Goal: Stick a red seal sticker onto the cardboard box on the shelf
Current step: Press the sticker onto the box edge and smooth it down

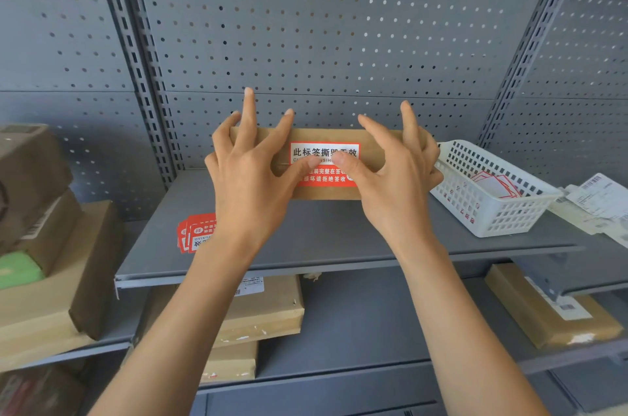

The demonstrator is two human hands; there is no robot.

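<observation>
**Sam:** What was in the basket?

**Me:** I saw a white basket (489,198) on the right side of the grey shelf (339,238). It had flat white slips with red edges (492,186) in it. I could not read them through the holes.

**Sam:** And the box?

**Me:** The cardboard box (326,193) sat on the shelf, back near the wall. The red seal sticker (324,164) lay on its front, over the line where the flap shuts. My left hand (251,174) held the left end, with its fingers spread wide over the top and its thumb pressed flat on the sticker. My right hand (394,177) did the same on the right end. The two thumbs nearly met in the middle.

**Sam:** What was hard to see?

**Me:** The thumbs hid some of the sticker's words. My left arm covered part of a small pile of red stickers (195,233) on the shelf.

**Sam:** And the room?

**Me:** The back wall (306,24) was grey with many small holes. More brown parcels (261,310) lay on the shelf below and on the left. Some paper labels (598,198) lay at the far right, cut off by the edge.
</observation>
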